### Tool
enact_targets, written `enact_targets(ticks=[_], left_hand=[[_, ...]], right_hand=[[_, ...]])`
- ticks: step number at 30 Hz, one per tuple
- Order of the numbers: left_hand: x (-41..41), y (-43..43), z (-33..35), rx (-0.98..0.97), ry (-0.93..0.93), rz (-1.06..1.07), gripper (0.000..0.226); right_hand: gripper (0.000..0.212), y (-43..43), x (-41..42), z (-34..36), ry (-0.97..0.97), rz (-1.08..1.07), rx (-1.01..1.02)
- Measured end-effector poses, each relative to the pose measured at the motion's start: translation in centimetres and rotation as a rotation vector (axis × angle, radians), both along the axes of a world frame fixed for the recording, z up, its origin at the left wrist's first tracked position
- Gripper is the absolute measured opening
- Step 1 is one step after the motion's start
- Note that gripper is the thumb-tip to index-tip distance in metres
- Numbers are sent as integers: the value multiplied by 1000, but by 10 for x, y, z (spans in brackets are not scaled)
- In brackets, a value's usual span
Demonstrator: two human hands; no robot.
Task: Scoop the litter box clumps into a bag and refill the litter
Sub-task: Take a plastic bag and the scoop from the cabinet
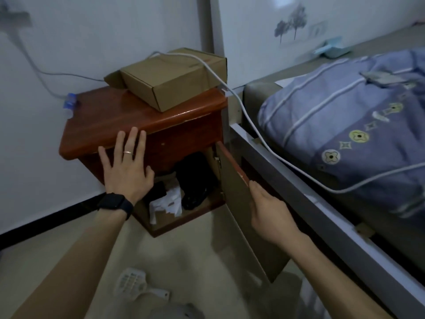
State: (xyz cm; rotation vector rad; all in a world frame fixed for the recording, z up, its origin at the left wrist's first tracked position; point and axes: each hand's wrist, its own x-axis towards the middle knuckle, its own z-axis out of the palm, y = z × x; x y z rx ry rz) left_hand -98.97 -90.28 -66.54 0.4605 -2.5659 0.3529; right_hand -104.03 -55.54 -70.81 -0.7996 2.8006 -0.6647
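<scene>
A red-brown bedside cabinet stands against the wall with its door swung open. My right hand grips the door's edge. My left hand rests flat, fingers spread, against the cabinet's front, with a black watch on the wrist. Inside the cabinet lie a black bag and crumpled white plastic bags. A white slotted litter scoop lies on the floor near the bottom of the view. No litter box is in sight.
A cardboard box sits on the cabinet top, with a white cable running over it onto the bed. The bed with a blue quilt fills the right side. A light-blue dustpan lies by the far wall.
</scene>
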Motion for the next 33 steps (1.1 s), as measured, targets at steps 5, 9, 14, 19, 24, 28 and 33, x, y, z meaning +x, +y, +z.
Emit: enact_targets(ticks=[5, 9, 14, 19, 24, 28, 33], left_hand=[[4, -8, 8, -19, 13, -54, 91], [24, -28, 7, 63, 92, 57, 84], [46, -66, 5, 11, 105, 92, 73], [58, -93, 4, -61, 60, -2, 67], [54, -93, -4, -92, 70, 6, 67], [51, -90, -8, -72, 79, 21, 68], [51, -82, -7, -27, 85, 41, 77]], right_hand=[[76, -31, 33, -3, -84, 137, -102], [86, -69, 57, -23, -115, 187, -203], [87, -129, 67, -55, 74, 148, -185], [75, -200, 37, -65, 300, 207, -103], [81, -247, 0, -67, 380, 241, -31], [91, -260, -8, -72, 405, 233, -9], [98, -262, -7, -73, 421, 224, 16]])
